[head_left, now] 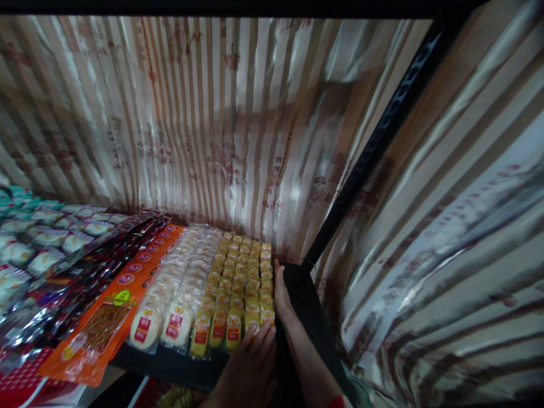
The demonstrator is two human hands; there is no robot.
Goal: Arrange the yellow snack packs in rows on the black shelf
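Note:
Rows of small yellow snack packets (242,283) lie packed on a dark shelf (306,300). My left hand (249,368) rests flat with fingers stretched against the front ends of these rows. My right hand (281,292) lies edge-on along the right side of the rows, fingers straight, pressing against the packets. Beside the yellow rows lie rows of round white cakes in clear wrappers (178,294). Neither hand holds anything.
Orange snack bags (114,311) overlap left of the white cakes, then dark red bags (72,283) and white-and-green packs (38,238). Striped shiny sheeting (212,124) covers the back and right side. A black perforated upright (374,147) stands at the shelf's right corner.

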